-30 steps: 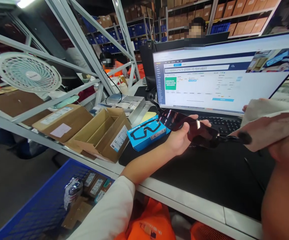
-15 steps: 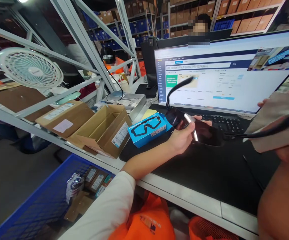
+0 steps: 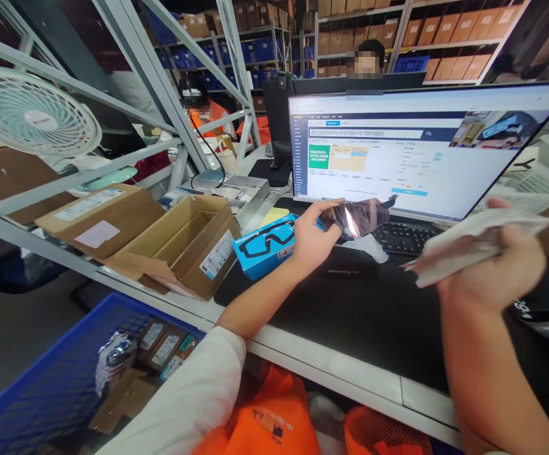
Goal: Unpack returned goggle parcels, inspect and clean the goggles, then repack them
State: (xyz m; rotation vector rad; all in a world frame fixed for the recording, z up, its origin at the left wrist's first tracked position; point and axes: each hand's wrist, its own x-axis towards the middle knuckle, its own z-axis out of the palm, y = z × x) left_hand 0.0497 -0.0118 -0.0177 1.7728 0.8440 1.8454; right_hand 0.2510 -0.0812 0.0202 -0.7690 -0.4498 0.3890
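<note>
My left hand [image 3: 315, 235] grips a pair of dark sunglasses [image 3: 362, 217] by one end, holding them above the keyboard [image 3: 405, 237] in front of the monitor [image 3: 412, 148]. My right hand [image 3: 490, 268] is closed around a pale cleaning cloth [image 3: 476, 237], raised at the right and apart from the glasses. A blue product box [image 3: 265, 245] printed with goggles lies on the black desk mat [image 3: 364, 303] just left of my left hand. A small white scrap [image 3: 367, 245] lies on the mat under the glasses.
An open cardboard box [image 3: 189, 249] and a sealed carton [image 3: 98, 218] sit on the left. A white fan [image 3: 30, 120] hangs on the metal frame. A blue crate [image 3: 56, 385] with packets stands below the desk edge. Two other people sit behind the monitor.
My left hand carried the sunglasses up and away toward the screen. The temple arm no longer reaches my right hand, which pulled back to the right with the cloth.
</note>
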